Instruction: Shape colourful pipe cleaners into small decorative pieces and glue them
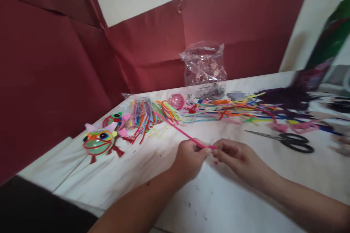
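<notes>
A bright pink pipe cleaner (pixel 180 130) runs from my fingers up and left over the white table (pixel 175 189). My left hand (pixel 190 158) pinches it near its lower end. At that same end, where the pink looks bunched or bent, the fingertips of my right hand (pixel 232 153) are closed on it too. Both hands nearly touch, slightly above the tabletop. Small pink bits lie just beneath them. To the right rest black-handled scissors (pixel 294 141), blades pointing left and lying apart from my hand.
Two decorated clear-ball figures (pixel 98 143) stand at left. Behind lie a bundle of colourful pipe cleaners (pixel 143 113), a pink ball (pixel 176 101), loose strands (pixel 232 111) and a clear plastic bag (pixel 205 69). Dark purple material (pixel 284 100) and another person's blurred hand (pixel 341 143) are at right.
</notes>
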`<action>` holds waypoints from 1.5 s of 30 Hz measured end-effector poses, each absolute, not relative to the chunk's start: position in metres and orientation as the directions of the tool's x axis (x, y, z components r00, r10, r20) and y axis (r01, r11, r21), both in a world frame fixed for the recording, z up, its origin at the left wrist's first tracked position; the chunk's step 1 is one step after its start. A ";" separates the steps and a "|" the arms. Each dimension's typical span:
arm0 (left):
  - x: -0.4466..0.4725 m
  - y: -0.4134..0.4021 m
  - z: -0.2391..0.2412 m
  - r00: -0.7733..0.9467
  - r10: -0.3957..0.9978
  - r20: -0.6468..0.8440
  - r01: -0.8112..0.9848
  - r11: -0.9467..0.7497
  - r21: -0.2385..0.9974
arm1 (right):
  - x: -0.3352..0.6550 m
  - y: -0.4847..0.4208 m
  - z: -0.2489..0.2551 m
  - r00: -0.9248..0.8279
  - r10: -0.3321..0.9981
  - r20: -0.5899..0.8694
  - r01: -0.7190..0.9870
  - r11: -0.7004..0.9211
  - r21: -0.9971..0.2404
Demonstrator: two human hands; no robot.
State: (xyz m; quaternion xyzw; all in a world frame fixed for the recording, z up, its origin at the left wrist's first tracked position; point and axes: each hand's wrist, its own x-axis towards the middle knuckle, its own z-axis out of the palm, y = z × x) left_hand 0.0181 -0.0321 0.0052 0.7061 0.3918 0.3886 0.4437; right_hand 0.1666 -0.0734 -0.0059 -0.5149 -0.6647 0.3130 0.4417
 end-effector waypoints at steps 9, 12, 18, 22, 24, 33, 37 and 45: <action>0.013 -0.041 0.012 0.474 0.833 0.285 0.324 -0.466 0.823 | 0.174 -0.075 0.000 -0.185 0.938 0.292 0.555 0.345 -0.757; 0.014 -0.042 0.013 0.378 0.874 0.306 0.214 -0.404 0.890 | 0.167 -0.079 0.006 -0.109 0.967 0.232 0.343 0.255 -0.904; 0.021 -0.036 0.006 0.369 0.905 0.214 0.192 -0.299 0.935 | 0.164 -0.076 -0.002 -0.003 0.967 0.255 0.350 0.240 -0.905; 0.020 -0.035 0.010 0.398 0.888 0.231 0.319 -0.371 0.872 | 0.169 -0.076 0.001 -0.083 0.943 0.321 0.567 0.310 -0.763; 0.018 -0.035 0.013 0.423 0.866 0.266 0.369 -0.434 0.822 | 0.172 -0.077 0.007 -0.149 0.936 0.318 0.649 0.336 -0.683; 0.014 -0.034 0.020 0.474 0.837 0.275 0.340 -0.461 0.820 | 0.172 -0.073 0.010 -0.158 0.972 0.175 0.446 0.229 -0.865; 0.020 -0.034 0.008 0.358 0.898 0.256 0.100 -0.309 0.946 | 0.166 -0.073 0.007 -0.074 0.989 0.129 0.208 0.142 -0.968; 0.019 -0.037 0.011 0.392 0.882 0.262 0.294 -0.390 0.872 | 0.168 -0.077 0.002 -0.091 0.948 0.305 0.510 0.307 -0.804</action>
